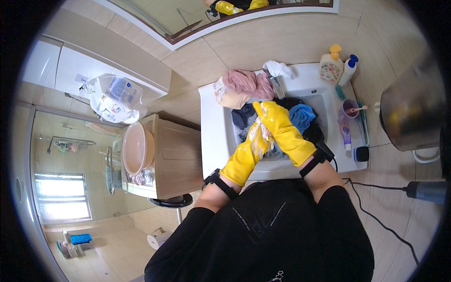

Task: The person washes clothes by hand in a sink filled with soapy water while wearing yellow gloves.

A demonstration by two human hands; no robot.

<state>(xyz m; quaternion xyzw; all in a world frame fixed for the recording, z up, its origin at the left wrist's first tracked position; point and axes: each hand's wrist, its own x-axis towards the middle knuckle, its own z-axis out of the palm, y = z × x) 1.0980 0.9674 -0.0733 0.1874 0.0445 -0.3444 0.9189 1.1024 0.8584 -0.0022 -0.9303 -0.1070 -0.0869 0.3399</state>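
Both hands wear yellow rubber gloves and meet above a white sink [215,141]. My left hand [259,139], wet with suds, grips a light pinkish cloth [265,131]. My right hand [273,116] presses over the same cloth from above, its fingers closed. Under them, the basin holds sudsy water with a blue cloth [302,118] and dark cloth [243,115]. Pink clothing [248,84] and a beige piece [230,97] are heaped on the sink's back left rim, beside the faucet [277,86]. A white cloth [279,68] lies behind the faucet.
Two pump bottles [331,68] [348,72], a cup with a toothbrush [348,110], a purple tube [345,135] and a dark blue round container [361,154] line the sink's right side. A pink basin [134,148] rests on a washing machine [176,158] at left. A cable [380,220] hangs at right.
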